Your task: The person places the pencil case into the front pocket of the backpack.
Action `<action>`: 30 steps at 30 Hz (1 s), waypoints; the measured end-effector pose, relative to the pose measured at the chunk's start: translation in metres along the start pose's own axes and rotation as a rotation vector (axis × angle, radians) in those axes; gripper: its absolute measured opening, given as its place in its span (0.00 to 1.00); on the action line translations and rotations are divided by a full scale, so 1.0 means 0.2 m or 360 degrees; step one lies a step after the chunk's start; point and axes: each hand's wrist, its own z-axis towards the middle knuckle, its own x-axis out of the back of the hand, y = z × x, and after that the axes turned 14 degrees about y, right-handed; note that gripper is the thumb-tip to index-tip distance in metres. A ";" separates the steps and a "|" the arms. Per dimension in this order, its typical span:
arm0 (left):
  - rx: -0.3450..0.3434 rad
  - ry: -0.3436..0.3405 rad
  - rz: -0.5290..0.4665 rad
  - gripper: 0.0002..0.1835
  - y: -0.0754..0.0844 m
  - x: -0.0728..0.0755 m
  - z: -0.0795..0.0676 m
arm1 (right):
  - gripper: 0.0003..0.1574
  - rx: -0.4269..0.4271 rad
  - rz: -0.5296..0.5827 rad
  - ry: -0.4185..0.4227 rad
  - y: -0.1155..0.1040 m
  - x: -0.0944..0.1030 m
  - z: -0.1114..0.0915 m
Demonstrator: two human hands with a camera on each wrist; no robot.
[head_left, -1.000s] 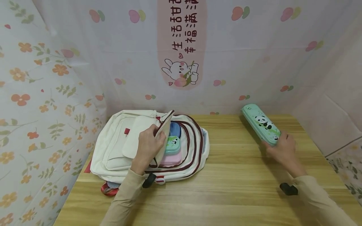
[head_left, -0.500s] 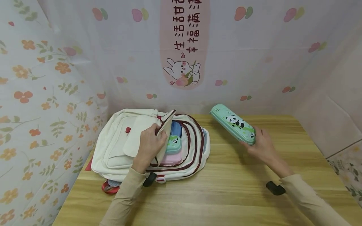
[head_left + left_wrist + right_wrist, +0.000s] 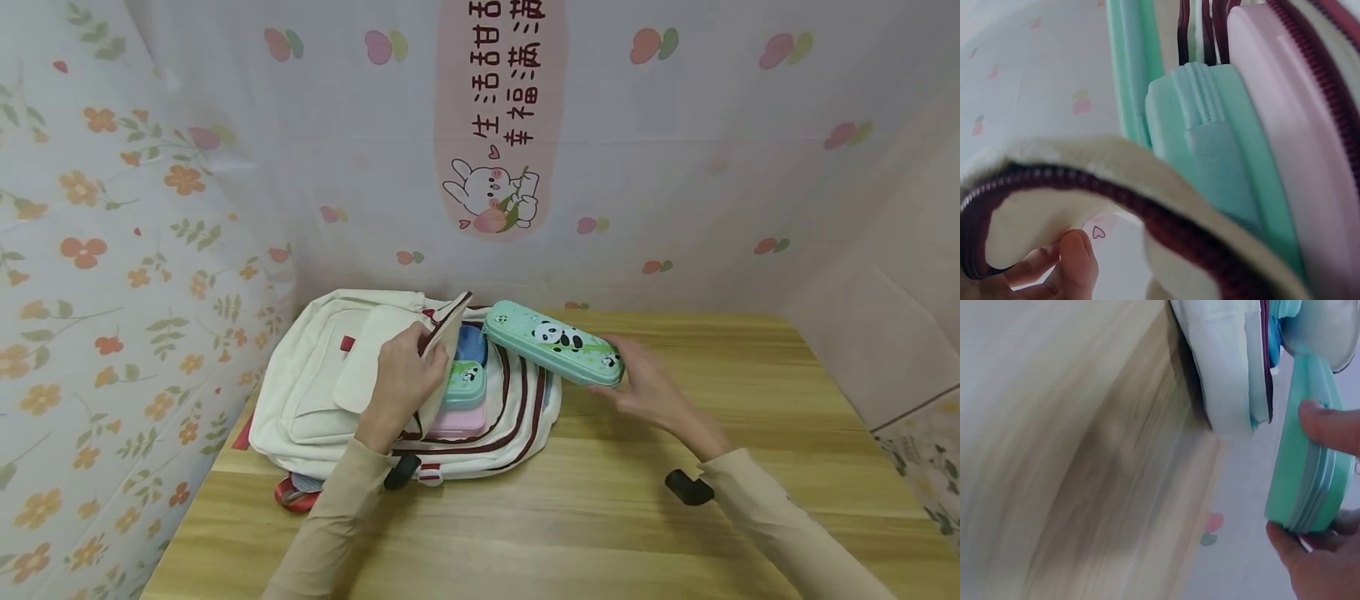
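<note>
A cream backpack (image 3: 315, 375) with dark red zips lies on the table, its compartment unzipped. My left hand (image 3: 405, 379) pinches the edge of its front flap (image 3: 1122, 181) and lifts it back. Inside the opening sit a small mint panda case (image 3: 466, 382), a pink box (image 3: 459, 421) and a blue item (image 3: 471, 343), partly covered by the flap. My right hand (image 3: 645, 387) grips one end of a long mint pencil case (image 3: 555, 342) with a panda on its lid. The pencil case's far end overlaps the backpack's opening in the head view.
The wooden table (image 3: 600, 517) stretches in front and to the right of the backpack. A red strap loop (image 3: 296, 496) hangs out at the backpack's lower left. Patterned curtains (image 3: 637, 167) stand behind and at both sides.
My right hand has carried the pencil case leftward from the table's right side to the backpack's open edge. My left hand keeps hold of the flap in the same place.
</note>
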 end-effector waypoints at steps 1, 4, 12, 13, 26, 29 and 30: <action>-0.0003 -0.0002 0.0004 0.05 0.00 0.00 0.01 | 0.52 0.0020 0.0014 -0.0009 0.00 -0.02 0.01; 0.0001 -0.0011 0.0010 0.05 0.01 0.00 0.03 | 0.52 0.0059 0.0066 -0.0032 0.01 -0.06 0.04; 0.0064 -0.0062 0.0050 0.07 0.05 0.01 0.08 | 0.53 -0.0051 0.0272 -0.0148 -0.01 -0.11 0.16; 0.0073 -0.0076 0.0058 0.07 0.06 0.00 0.09 | 0.54 -0.0061 0.0317 -0.0158 -0.02 -0.11 0.18; -0.0010 -0.0043 0.0064 0.08 0.12 -0.02 0.12 | 0.55 -0.0227 0.0388 -0.0106 -0.03 -0.15 0.28; -0.0058 0.0000 0.0047 0.08 0.13 -0.02 0.12 | 0.52 -0.0200 0.0383 -0.0073 -0.03 -0.18 0.28; -0.0068 0.0012 0.0039 0.08 0.13 -0.03 0.12 | 0.52 -0.0198 0.0387 -0.0072 -0.04 -0.19 0.28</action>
